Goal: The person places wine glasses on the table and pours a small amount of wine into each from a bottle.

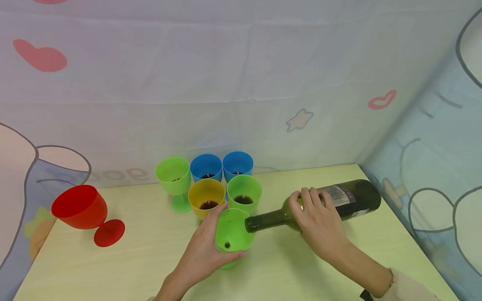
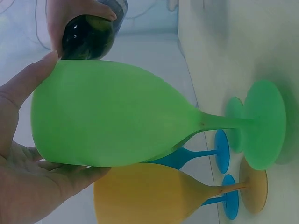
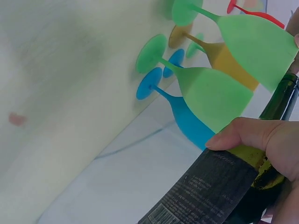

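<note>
My left hand (image 1: 198, 254) grips a green plastic goblet (image 1: 238, 228) by its bowl, thumb on the near side and fingers on the far side. A small dark spot of liquid shows inside at the bottom. My right hand (image 1: 320, 225) holds a dark green wine bottle (image 1: 363, 195) around its body, tilted with the neck pointing left. Its mouth is at the goblet's right rim. In the right wrist view the bottle's dark back label (image 3: 201, 186) is visible below the thumb. Whether the held goblet's foot (image 2: 265, 125) touches the table cannot be told.
Behind the held goblet stand a yellow goblet (image 1: 196, 196), another green goblet (image 1: 252, 184), two blue goblets (image 1: 197, 167) and a green one (image 1: 171, 177) at left, with dark liquid inside. A red goblet (image 1: 99, 211) stands apart at left on the pale table (image 1: 143, 251). A printed cloth (image 1: 226, 75) hangs behind.
</note>
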`<state>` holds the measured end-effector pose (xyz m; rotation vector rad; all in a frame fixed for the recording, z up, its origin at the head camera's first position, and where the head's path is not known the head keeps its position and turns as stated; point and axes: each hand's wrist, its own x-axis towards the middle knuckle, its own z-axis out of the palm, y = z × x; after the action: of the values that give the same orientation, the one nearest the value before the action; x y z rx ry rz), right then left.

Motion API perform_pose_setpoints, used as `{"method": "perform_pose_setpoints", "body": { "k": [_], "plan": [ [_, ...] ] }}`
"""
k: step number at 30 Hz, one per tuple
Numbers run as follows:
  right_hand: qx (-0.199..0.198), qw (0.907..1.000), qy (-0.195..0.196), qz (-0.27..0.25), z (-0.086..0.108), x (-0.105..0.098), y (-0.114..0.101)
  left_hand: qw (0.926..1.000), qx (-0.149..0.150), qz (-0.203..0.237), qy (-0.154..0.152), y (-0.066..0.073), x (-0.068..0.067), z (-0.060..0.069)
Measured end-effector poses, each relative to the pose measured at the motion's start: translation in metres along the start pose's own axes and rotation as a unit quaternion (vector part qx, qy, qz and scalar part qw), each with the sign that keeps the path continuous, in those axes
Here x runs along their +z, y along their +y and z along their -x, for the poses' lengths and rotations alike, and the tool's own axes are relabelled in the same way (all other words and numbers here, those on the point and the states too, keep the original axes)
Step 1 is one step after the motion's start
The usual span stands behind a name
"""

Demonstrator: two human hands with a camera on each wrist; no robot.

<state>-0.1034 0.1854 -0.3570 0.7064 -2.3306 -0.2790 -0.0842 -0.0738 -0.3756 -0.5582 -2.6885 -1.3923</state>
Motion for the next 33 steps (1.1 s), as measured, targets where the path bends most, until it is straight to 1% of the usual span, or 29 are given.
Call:
{"method": "perform_pose_setpoints", "body": {
  "k": [7,11,16,21,33],
  "plan": [
    [-0.007,0.9997,0.003,0.025,-0.004,-0.003,0.002,0.9999,-0.009,0.005,-0.005,0.002,-0.001,-0.002],
    [-0.016,0.9992,-0.001,0.037,-0.008,-0.006,0.003,0.9999,-0.011,0.004,-0.003,0.002,-0.001,-0.002],
    [-0.026,0.9985,-0.009,0.048,-0.012,-0.01,0.004,0.9999,-0.005,0.012,0.003,0.001,-0.001,-0.002],
    [-0.032,0.9976,-0.007,0.061,-0.014,-0.013,0.004,0.9999,0.001,0.016,0.006,0.0,0.0,-0.002],
    [-0.04,0.9967,-0.008,0.07,-0.017,-0.018,0.006,0.9996,0.003,0.025,0.012,0.0,0.001,-0.002]
  ]
}}
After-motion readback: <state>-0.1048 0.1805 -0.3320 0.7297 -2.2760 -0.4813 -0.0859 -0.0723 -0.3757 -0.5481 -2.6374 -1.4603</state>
